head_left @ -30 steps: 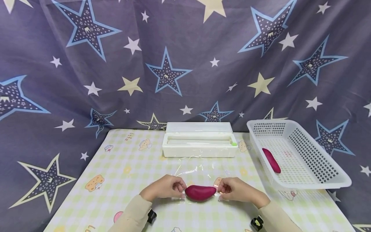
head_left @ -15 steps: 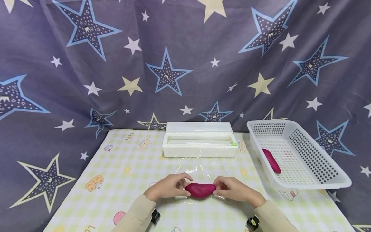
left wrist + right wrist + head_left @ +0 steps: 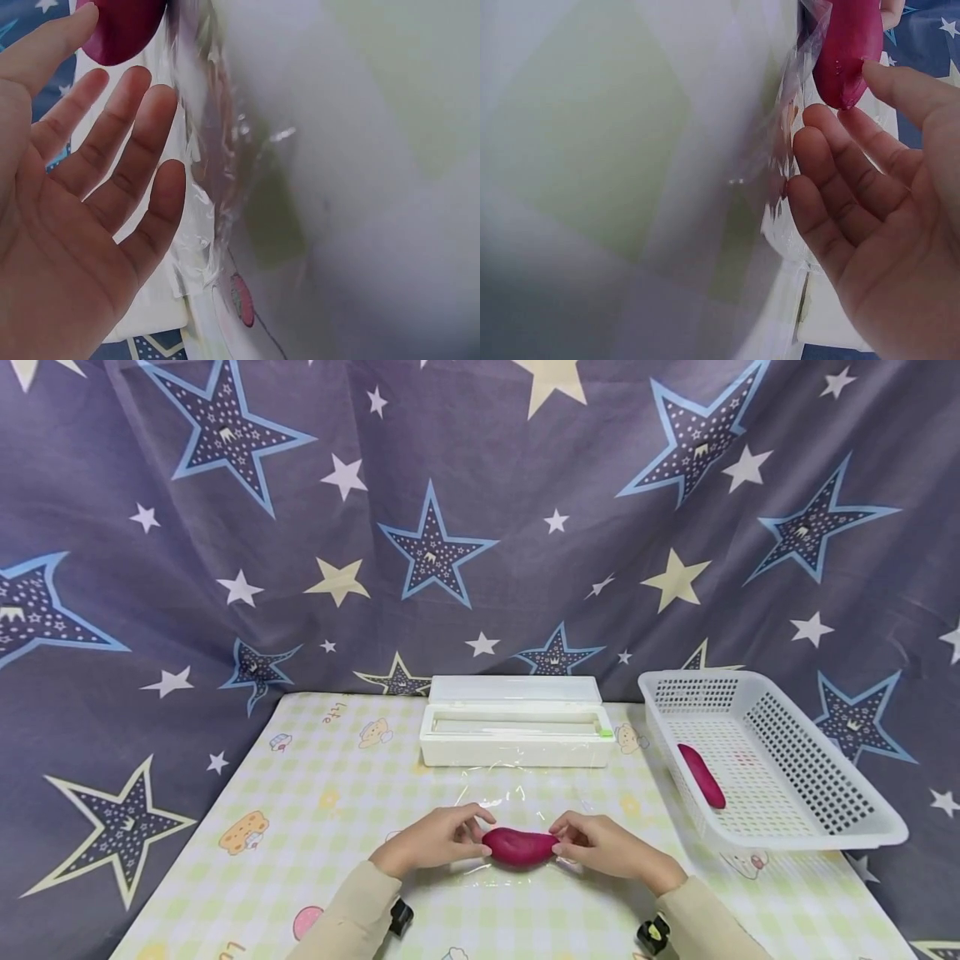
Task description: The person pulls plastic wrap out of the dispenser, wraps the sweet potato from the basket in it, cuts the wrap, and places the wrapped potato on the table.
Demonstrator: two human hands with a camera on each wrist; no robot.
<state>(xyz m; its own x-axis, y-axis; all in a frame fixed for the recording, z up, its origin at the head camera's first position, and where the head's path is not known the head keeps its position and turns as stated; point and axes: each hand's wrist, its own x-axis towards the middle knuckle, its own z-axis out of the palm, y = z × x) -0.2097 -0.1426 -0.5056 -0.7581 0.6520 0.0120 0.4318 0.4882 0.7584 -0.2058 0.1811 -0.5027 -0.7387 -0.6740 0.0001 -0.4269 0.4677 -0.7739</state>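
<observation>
A purple-red sweet potato [image 3: 520, 848] lies crosswise in front of the person, over a sheet of clear cling film [image 3: 495, 789] on the table. At its left end the left hand [image 3: 438, 841] holds it, thumb on its near side and fingers beyond. The right hand [image 3: 606, 846] pinches the opposite, narrower end between thumb and fingertips. In the left wrist view, the thumb presses the sweet potato [image 3: 124, 30] while the other fingers spread loosely. Crinkled film [image 3: 780, 150] rises beside the right fingers in the right wrist view.
Behind the hands stands a white cling film dispenser [image 3: 517, 753] with its lid raised. To the right, a white plastic basket [image 3: 810, 842] holds a second sweet potato [image 3: 702, 776]. A starry curtain [image 3: 480, 460] hangs at the table's back edge.
Both hands have come in from beside the sweet potato onto its ends. It has shifted slightly away from the person and turned a little. Dispenser and basket have stayed put.
</observation>
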